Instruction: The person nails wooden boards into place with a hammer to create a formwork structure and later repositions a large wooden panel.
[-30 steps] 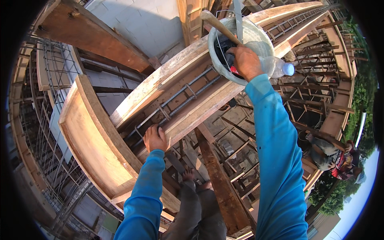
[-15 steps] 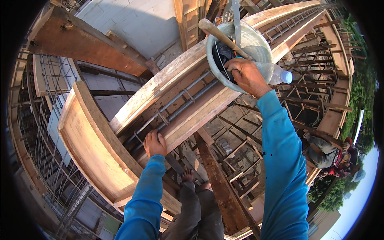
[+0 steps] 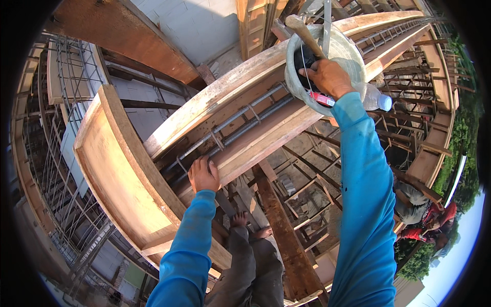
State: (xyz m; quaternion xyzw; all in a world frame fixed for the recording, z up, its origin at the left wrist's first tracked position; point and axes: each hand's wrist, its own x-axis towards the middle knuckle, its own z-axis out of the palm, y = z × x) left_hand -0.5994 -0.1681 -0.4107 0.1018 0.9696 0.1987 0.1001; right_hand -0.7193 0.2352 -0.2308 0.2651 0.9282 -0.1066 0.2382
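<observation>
My right hand [image 3: 330, 77] reaches into a grey bucket [image 3: 296, 56] that sits on a wooden beam form; its fingers are inside among dark tools and a red-handled item [image 3: 321, 99], and whether they hold anything is hidden. A wooden handle [image 3: 306, 31] sticks up out of the bucket. A clear plastic bottle with a blue cap [image 3: 377, 100] lies beside the bucket. My left hand [image 3: 203, 175] grips the near board [image 3: 255, 146] of the beam form, next to steel rebar [image 3: 230, 130] running inside it. Both sleeves are blue.
A second wooden form [image 3: 117, 174] branches to the left. Rebar cages [image 3: 66, 102] stand at the far left. My bare feet [image 3: 250, 225] rest on scaffolding timbers [image 3: 286, 240] high above ground. Another person in red [image 3: 427, 220] crouches lower right.
The view has shifted so the bucket sits higher and nearer. My right hand went from the bucket's rim deeper into it. My left hand stayed on the board.
</observation>
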